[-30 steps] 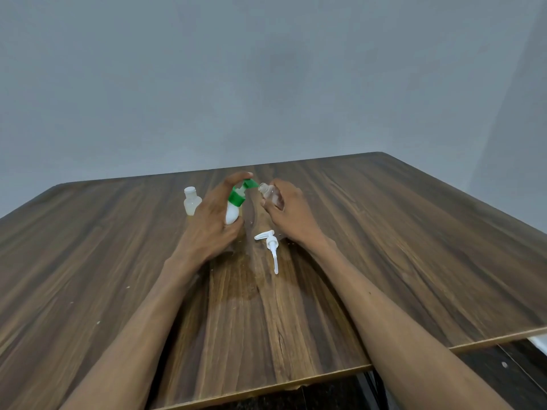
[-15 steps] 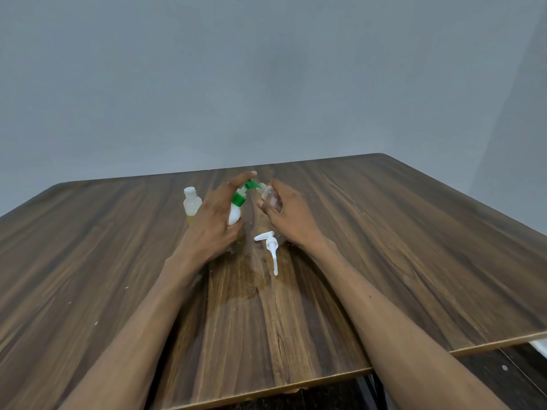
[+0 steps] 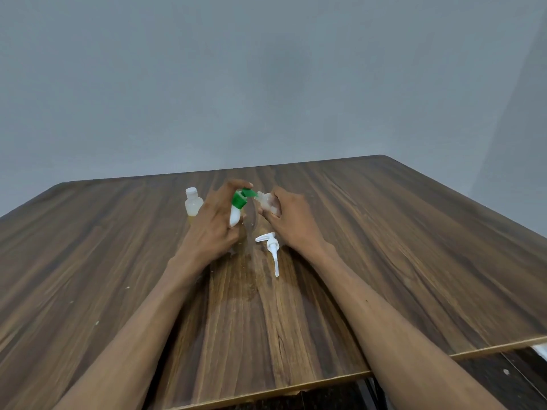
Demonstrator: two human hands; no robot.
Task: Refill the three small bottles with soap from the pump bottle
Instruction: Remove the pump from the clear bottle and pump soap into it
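Note:
My left hand [image 3: 211, 224] grips a white bottle with a green flip cap [image 3: 238, 205], tilted to the right, the cap's lid open. Its tip touches the mouth of a small clear bottle [image 3: 268, 202] that my right hand [image 3: 291, 223] holds tilted toward it. A second small bottle [image 3: 193, 202] with a white cap and some yellowish liquid stands on the table left of my left hand. A white pump head with its tube [image 3: 271, 247] lies on the table below my right hand. A clear container between my hands is hard to make out.
The wooden table [image 3: 414, 247] stretches wide on both sides. A wet, shiny patch [image 3: 245, 279] lies on the wood in front of my hands. The table's near edge [image 3: 266, 392] runs close to my forearms; a grey wall stands behind.
Both hands stay together at the same spot, holding the two bottles mouth to mouth. The green-capped bottle has tilted only slightly.

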